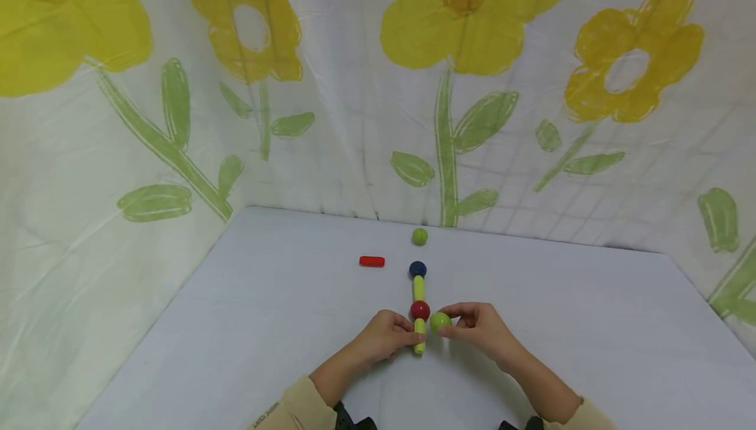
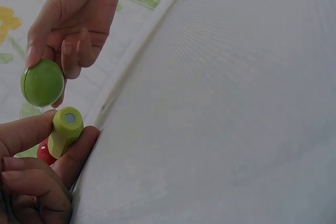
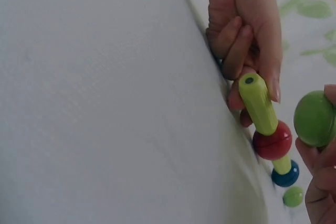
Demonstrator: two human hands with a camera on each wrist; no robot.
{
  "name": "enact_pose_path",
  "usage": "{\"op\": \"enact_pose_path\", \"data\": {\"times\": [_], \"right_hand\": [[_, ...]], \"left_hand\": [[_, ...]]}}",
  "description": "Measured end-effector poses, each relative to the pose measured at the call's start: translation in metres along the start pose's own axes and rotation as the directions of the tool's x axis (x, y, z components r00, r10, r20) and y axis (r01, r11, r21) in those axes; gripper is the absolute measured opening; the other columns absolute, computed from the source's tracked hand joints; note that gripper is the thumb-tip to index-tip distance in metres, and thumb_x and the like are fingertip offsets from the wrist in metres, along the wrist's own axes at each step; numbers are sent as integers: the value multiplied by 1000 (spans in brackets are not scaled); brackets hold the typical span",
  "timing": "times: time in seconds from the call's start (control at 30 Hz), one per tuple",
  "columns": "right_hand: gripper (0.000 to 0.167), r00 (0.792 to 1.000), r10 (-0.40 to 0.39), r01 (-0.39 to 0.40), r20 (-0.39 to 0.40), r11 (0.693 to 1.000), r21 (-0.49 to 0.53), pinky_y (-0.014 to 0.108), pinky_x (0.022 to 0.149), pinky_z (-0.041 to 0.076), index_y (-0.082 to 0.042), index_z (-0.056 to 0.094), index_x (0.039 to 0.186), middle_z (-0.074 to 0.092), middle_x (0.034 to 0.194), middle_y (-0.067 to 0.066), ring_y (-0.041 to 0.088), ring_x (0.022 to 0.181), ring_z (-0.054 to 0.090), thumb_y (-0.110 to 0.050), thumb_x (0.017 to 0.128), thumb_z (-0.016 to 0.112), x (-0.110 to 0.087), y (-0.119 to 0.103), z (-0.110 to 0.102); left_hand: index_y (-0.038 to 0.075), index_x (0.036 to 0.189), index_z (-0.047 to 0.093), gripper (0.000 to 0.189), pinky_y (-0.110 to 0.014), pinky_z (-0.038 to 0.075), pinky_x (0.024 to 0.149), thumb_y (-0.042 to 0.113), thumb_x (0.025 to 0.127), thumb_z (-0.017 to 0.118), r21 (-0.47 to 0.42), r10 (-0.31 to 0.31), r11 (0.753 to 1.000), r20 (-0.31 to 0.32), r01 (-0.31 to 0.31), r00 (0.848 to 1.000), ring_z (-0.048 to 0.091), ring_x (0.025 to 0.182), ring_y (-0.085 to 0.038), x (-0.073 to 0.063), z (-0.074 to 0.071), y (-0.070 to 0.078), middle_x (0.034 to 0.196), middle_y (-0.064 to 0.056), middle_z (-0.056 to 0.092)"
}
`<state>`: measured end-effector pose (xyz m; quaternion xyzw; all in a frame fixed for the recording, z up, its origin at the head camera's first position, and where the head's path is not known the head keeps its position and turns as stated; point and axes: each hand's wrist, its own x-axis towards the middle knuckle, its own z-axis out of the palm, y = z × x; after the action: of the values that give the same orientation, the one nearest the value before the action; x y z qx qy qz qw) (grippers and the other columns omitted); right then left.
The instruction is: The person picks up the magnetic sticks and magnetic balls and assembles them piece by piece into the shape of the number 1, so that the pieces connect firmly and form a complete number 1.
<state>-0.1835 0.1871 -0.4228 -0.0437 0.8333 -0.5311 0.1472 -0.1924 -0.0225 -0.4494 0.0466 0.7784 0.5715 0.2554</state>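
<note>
My left hand [image 1: 386,337] pinches the near yellow-green magnetic rod [image 1: 419,337] between thumb and fingers. That rod joins a red ball [image 1: 420,310], then a second yellow-green rod [image 1: 419,288] and a dark blue ball [image 1: 417,269], in one line pointing away from me. A small grey disc shows in the near rod's free end [image 2: 70,118] in the left wrist view. Just right of the rod, my right hand [image 1: 481,331] holds a green ball [image 1: 440,322] by thumb and fingertips. In the right wrist view this green ball [image 3: 314,118] is apart from the rod.
Beyond the blue ball, another green ball [image 1: 420,236] sits near the far edge of the white-covered table [image 1: 283,253]. A short red rod [image 1: 372,261] lies to the left of the line. Behind the table hangs a flower-printed curtain [image 1: 342,121].
</note>
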Motion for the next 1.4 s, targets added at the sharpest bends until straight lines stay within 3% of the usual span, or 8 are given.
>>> {"op": "enact_pose_path", "data": {"times": [0.47, 0.67, 0.9, 1.1, 1.4], "right_hand": [[50, 981, 83, -107, 176, 985, 134, 19, 49, 34, 3, 63, 113, 51, 60, -7, 7, 55, 40, -27, 76, 76, -18, 4, 13], [49, 971, 103, -138, 217, 978, 157, 19, 47, 31, 3, 64, 111, 60, 67, -9, 6, 54, 39, -27, 75, 77, -23, 7, 22], [48, 956, 123, -177, 267, 966, 188, 19, 46, 29, 3, 64, 109, 70, 82, -1, 6, 50, 39, -28, 76, 77, -26, 10, 32], [46, 955, 137, -196, 263, 957, 214, 18, 46, 30, 5, 63, 108, 71, 87, 2, 5, 51, 40, -25, 76, 77, -26, 10, 37], [45, 960, 172, -220, 220, 952, 214, 16, 47, 32, 5, 62, 107, 69, 81, -1, 4, 52, 42, -24, 76, 77, -22, 11, 42]], "left_hand": [[6, 86, 65, 22, -18, 27, 42, 27, 81, 72, 9, 0, 1000, -5, 0, 1000, 33, 42, -9, -1, -2, 0, 53, 4, 49], [7, 86, 66, 22, -18, 27, 42, 28, 81, 72, 19, -9, 1000, -3, 9, 1000, 33, 41, -10, -1, -2, 1, 53, 4, 48], [7, 86, 67, 22, -18, 26, 40, 28, 81, 72, 36, 15, 999, 0, -15, 1000, 32, 40, -8, 1, -2, 1, 51, 5, 47], [7, 86, 67, 21, -18, 27, 40, 27, 81, 72, 30, 13, 999, 0, -13, 1000, 33, 40, -8, 0, -2, 2, 52, 5, 47], [6, 85, 67, 20, -17, 27, 40, 26, 81, 71, 24, 11, 1000, 4, -11, 1000, 33, 40, -8, 0, -2, 2, 52, 5, 48]]}}
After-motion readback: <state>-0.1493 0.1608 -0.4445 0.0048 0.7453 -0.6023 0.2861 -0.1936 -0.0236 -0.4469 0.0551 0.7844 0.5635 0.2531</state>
